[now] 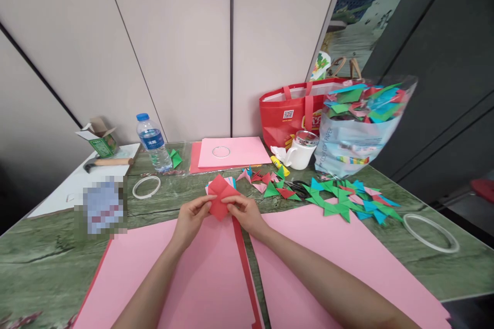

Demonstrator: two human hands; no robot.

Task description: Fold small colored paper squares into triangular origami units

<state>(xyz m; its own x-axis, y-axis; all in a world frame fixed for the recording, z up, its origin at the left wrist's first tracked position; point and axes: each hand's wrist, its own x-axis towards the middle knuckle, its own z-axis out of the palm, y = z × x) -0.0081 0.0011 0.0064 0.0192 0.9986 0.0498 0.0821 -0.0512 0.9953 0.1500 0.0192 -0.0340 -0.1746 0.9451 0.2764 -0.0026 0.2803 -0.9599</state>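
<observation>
A square of red origami paper [219,209] with folded corners is held up between both hands, just above the pink sheets. My left hand [192,218] pinches its left edge with thumb and fingers. On the other side, my right hand [247,213] grips the right edge, thumb toward the middle. Behind the paper, something small with coloured stripes [231,182] is partly hidden. Below my forearms lie large pink sheets [193,272], with red paper showing along their edges. Folded paper pieces [266,181] in pink, red, green and blue are scattered just beyond my right hand.
A water bottle [152,144], a hammer [110,162] and a small green box [101,139] stand or lie at left. White rings [146,177] rest on the table. Farther right are a white mug [301,151], a red bag [276,118] and a plastic bag of folded paper [358,133].
</observation>
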